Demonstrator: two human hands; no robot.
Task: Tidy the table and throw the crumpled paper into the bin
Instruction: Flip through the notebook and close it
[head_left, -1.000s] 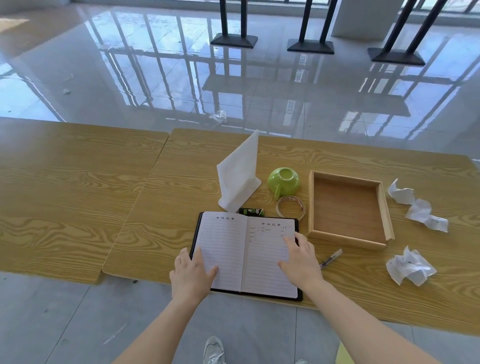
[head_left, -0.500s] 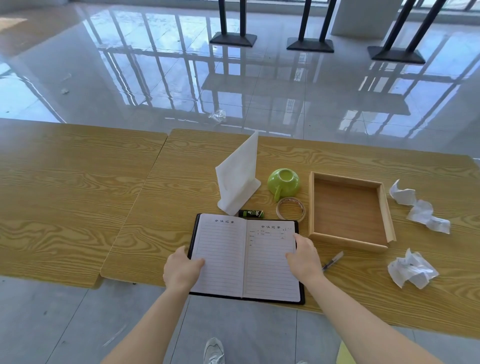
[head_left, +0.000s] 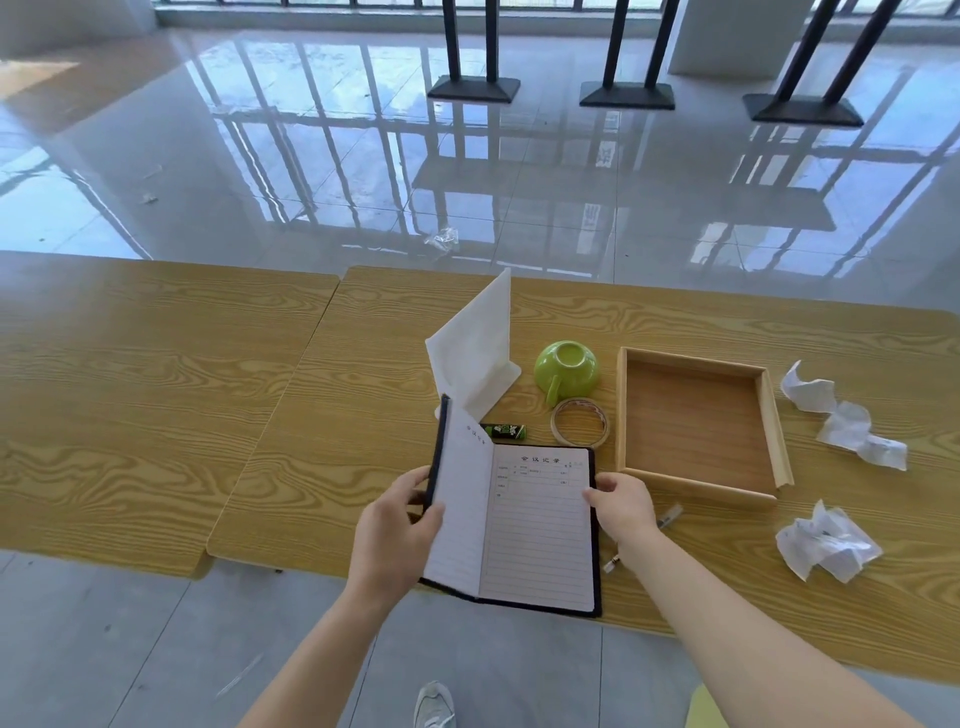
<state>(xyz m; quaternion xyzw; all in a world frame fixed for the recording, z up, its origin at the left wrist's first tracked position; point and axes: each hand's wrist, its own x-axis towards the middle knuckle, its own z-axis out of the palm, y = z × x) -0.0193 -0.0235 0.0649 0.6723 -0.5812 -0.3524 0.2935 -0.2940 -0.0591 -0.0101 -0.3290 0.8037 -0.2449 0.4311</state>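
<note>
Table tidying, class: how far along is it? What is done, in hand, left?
Done: nothing visibly; the wooden tray holds nothing. In hand: the left hand lifts the notebook by its left cover while the right hand holds its right edge. Left: the crumpled papers, cup, tape and pen lie on the table; no bin shows.

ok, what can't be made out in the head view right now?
Bin: nowhere in the head view, outside the frame.
Pen: middle hidden by the right hand and forearm; only its two ends show.
Left hand: fingers hidden behind the raised cover of the notebook.
Handwriting on the page: too small to read.
Small green-and-black object: label too small, identity unclear.
</note>
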